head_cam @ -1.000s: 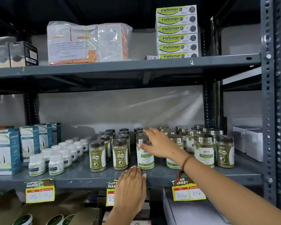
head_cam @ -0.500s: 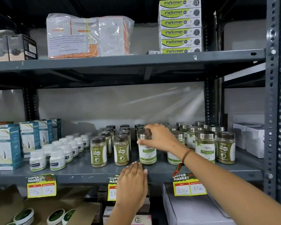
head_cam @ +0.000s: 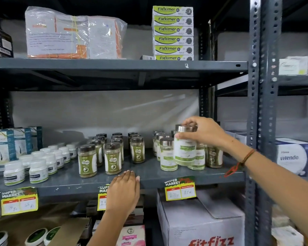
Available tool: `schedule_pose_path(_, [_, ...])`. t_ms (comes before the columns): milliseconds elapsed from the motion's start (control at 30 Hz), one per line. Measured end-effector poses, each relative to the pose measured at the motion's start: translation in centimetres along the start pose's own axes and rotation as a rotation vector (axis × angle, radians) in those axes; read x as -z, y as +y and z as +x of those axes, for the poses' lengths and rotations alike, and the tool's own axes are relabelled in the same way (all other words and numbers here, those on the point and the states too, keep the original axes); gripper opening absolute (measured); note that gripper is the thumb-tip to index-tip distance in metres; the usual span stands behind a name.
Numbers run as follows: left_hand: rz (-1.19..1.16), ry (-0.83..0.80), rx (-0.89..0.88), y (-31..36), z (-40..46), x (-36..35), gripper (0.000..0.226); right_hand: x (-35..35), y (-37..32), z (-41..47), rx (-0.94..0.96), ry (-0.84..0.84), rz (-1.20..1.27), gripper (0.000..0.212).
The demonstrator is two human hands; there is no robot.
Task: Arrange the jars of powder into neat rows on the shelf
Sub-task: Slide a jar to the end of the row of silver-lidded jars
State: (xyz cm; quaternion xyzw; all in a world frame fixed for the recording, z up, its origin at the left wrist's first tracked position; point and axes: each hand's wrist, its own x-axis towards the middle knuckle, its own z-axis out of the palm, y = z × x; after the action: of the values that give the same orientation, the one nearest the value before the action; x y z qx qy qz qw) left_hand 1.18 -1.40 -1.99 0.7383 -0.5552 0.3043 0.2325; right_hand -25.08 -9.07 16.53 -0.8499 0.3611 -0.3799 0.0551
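My right hand (head_cam: 205, 131) grips a silver-lidded jar of green powder (head_cam: 185, 150) by its lid and lifts it above the right-hand cluster of silver-lidded jars (head_cam: 168, 155). Left of that, brown-lidded jars with green labels (head_cam: 87, 161) stand in rows running back on the grey middle shelf (head_cam: 149, 178). One brown-lidded jar (head_cam: 137, 150) stands at the front of a third row, further back than the other two fronts. My left hand (head_cam: 124, 190) lies flat on the shelf's front edge, fingers together, holding nothing.
Small white bottles (head_cam: 38, 171) and blue cartons (head_cam: 2, 148) fill the shelf's left end. Above are Fleximer boxes (head_cam: 172, 32) and a wrapped bundle (head_cam: 73, 32). A grey upright post (head_cam: 261, 121) stands right of my arm. A fitfizz carton (head_cam: 201, 221) sits below.
My right hand has picked the silver-lidded jar up from the shelf's front and carried it right and upward, over the silver-lidded cluster. My left hand stays on the shelf edge.
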Motion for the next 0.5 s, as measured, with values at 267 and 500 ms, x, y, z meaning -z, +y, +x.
schedule_pose_path(267, [-0.028, -0.003, -0.002, 0.0, 0.0, -0.2, 0.055, 4.9, 7.1, -1.7, -0.161, 0.018, -0.289, 0.081])
schedule_pose_path(500, [-0.045, -0.009, 0.009, 0.0, -0.1, -0.2, 0.056, 4.6, 11.3, -1.7, -0.284, -0.001, -0.43, 0.084])
